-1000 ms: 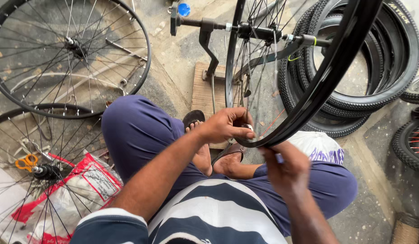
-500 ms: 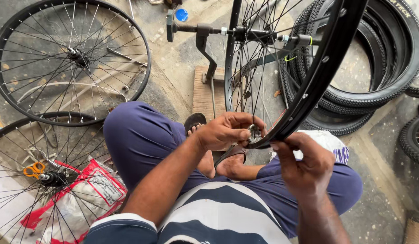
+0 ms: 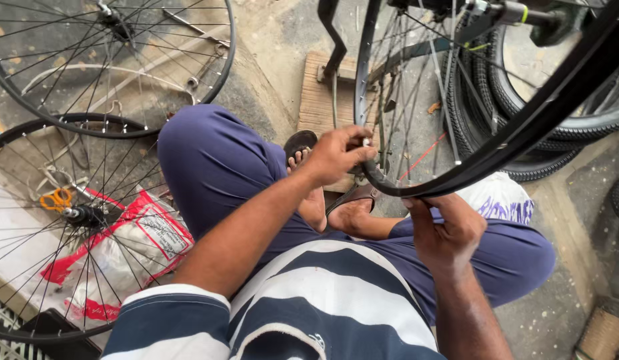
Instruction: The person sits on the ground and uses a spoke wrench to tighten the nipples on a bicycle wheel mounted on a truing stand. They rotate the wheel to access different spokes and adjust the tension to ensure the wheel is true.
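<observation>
Two bare hands work at the lowest arc of a black bicycle rim [image 3: 496,150] that stands upright in front of the seated person, its spokes fanning up toward a hub at the top of the view; the left hand [image 3: 336,155] has its grip closed narrow, thumb and fingertips pinched at the inner edge of the rim where a spoke meets it, though what small thing sits between the fingers is too hidden to tell; the right hand [image 3: 446,230] reaches up from below, its fingers curled against the underside of the same rim just beside the left; both hands are near each other, above the person's crossed legs in dark blue trousers [image 3: 216,167]; a sandalled foot [image 3: 353,203] lies under the rim; a wooden board [image 3: 319,100] lies on the concrete floor behind it; to the left lie two spoked wheels [image 3: 69,220], one over a red and white plastic bag [image 3: 133,240] and orange-handled scissors [image 3: 56,199]; stacked black tyres [image 3: 543,143] lie to the right.
</observation>
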